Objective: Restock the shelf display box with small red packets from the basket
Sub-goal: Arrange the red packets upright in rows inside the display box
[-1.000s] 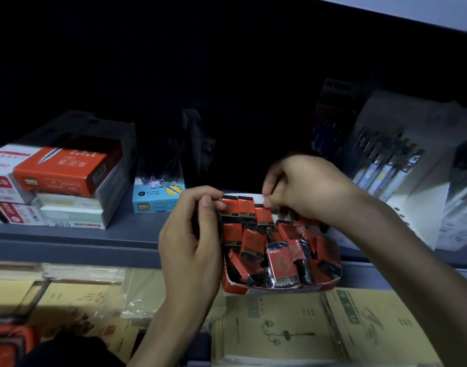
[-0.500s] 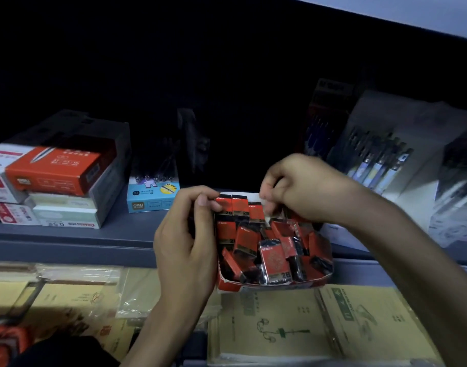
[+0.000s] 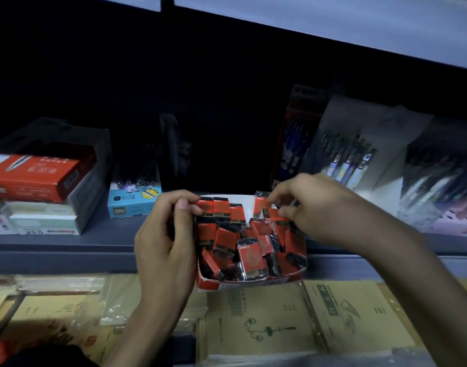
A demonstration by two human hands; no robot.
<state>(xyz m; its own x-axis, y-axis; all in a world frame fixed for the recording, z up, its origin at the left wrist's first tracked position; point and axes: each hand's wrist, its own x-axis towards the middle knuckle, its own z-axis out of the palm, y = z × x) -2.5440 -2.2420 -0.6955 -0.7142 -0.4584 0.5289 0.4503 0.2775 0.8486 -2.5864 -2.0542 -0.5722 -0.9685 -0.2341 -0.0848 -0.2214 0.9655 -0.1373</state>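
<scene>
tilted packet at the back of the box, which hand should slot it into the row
Right. The right hand pinches that packet beside the gap in the back row; the left hand grips the left wall of the display box, steadying it.

Packets (image 3: 250,256): red and black print under clear, glossy film that crinkles and catches light.
Display box (image 3: 249,285): thin red card, matt, its front lip creased and ragged.
Shelf (image 3: 68,250): smooth, matt grey-blue, painted-metal look.
Paper pads (image 3: 266,329) at 6 o'clock: dull brown kraft paper in shiny clear plastic sleeves.
Red carton (image 3: 33,178) at 9 o'clock: smooth printed card, faint sheen.
</scene>
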